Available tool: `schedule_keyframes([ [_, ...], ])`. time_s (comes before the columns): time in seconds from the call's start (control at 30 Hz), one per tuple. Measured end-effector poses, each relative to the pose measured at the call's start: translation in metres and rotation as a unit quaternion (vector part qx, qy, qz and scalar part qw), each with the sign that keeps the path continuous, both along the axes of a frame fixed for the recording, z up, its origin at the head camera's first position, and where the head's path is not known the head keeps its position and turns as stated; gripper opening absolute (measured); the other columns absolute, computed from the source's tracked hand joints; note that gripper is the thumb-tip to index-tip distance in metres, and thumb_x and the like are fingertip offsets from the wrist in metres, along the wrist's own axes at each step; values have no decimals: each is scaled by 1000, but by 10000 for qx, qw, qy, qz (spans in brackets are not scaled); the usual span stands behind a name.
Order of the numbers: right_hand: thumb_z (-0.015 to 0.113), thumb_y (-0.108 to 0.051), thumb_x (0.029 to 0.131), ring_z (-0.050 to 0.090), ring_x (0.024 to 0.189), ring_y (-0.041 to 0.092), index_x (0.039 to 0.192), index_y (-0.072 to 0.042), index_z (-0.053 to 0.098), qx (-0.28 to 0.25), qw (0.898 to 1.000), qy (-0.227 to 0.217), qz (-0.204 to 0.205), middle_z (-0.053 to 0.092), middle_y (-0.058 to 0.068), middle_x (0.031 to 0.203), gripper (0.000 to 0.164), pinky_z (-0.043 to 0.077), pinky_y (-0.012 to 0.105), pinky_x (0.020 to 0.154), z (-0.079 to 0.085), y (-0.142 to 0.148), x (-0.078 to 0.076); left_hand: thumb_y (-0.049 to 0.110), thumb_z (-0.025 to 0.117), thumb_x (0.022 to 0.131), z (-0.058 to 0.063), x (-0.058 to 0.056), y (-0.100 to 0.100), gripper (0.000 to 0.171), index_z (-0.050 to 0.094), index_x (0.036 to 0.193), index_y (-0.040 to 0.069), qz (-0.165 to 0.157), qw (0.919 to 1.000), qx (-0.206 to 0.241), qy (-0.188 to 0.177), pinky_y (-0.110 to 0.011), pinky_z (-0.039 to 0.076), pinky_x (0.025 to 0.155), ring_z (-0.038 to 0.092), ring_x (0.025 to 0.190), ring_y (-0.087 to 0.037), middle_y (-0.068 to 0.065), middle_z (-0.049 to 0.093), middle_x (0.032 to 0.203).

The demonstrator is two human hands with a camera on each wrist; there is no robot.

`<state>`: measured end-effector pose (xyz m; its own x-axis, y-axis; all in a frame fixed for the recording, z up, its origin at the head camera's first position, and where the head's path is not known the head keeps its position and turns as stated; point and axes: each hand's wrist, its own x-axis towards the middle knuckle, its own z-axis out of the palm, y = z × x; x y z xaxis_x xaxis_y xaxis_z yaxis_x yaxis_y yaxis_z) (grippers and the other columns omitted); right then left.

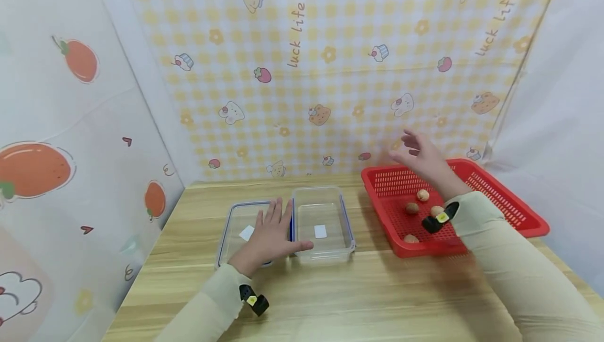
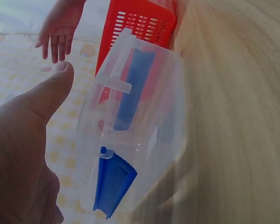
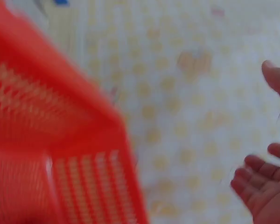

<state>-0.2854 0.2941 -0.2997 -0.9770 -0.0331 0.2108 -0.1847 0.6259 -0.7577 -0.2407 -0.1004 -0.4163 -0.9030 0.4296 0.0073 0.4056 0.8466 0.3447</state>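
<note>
My left hand (image 1: pixel 270 237) is spread with its fingers apart above the clear lid (image 1: pixel 232 232), which has a blue seal around its edge. Beside it stands a clear plastic box (image 1: pixel 321 211) with blue clips (image 2: pixel 134 88); the thumb reaches in front of it. My right hand (image 1: pixel 422 159) hovers over the back of a red basket (image 1: pixel 384 221), fingers loosely bent and holding nothing. Several round brown nuts, apparently walnuts (image 1: pixel 423 195), lie on the basket floor, some partly hidden by the right wrist. In the right wrist view the basket is blurred.
A wooden tabletop (image 1: pixel 330 300) lies under everything. A yellow checked cloth (image 1: pixel 325 95) hangs behind it, with a patterned sheet (image 1: pixel 108 106) at left and a white sheet (image 1: pixel 557 95) at right. White labels (image 1: pixel 320 231) show at the box and lid.
</note>
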Motion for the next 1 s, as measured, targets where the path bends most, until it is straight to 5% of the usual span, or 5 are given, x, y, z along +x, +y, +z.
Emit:
schedule_keyframes([
  [0.27, 71, -38, 95, 41, 139, 44, 158, -2, 27, -404, 9991, 163, 12, 41, 26, 152, 84, 35, 57, 112, -38, 56, -37, 77, 59, 83, -14, -4, 3, 119, 5, 163, 6, -45, 10000, -78, 25, -60, 3, 121, -5, 155, -35, -18, -2, 168],
  [0.43, 68, -43, 96, 49, 131, 39, 154, -1, 33, -100, 9999, -2, -62, 46, 25, 147, 79, 46, 48, 102, -60, 92, -41, 80, 55, 84, -15, -4, 4, 119, 7, 163, 5, -179, 9997, -131, 55, -60, 6, 121, -1, 155, -33, -15, 1, 169],
  [0.63, 67, -50, 94, 59, 112, 16, 147, -1, 43, 235, 9986, -469, -27, 54, 24, 140, 76, 53, 25, 85, -81, 128, -36, 82, 53, 84, -19, -2, 3, 117, 10, 163, 6, -225, 9995, -160, 158, -60, 5, 121, -1, 155, -31, -12, 4, 169],
  [0.8, 69, -48, 94, 60, 102, 5, 141, 1, 49, 267, 9964, -789, 131, 57, 26, 134, 71, 55, 36, 89, -96, 139, -36, 83, 52, 83, -24, -1, 2, 118, 11, 163, 6, -241, 9991, -200, 302, -58, 2, 122, -3, 155, -28, -9, 3, 170],
  [1.0, 76, -39, 91, 64, 106, 22, 138, 5, 51, 216, 9927, -1136, 350, 61, 26, 129, 69, 56, 40, 87, -114, 145, -43, 82, 52, 84, -27, 0, 2, 117, 12, 163, 5, -269, 9987, -224, 358, -57, 0, 122, -3, 156, -28, -9, 2, 169],
])
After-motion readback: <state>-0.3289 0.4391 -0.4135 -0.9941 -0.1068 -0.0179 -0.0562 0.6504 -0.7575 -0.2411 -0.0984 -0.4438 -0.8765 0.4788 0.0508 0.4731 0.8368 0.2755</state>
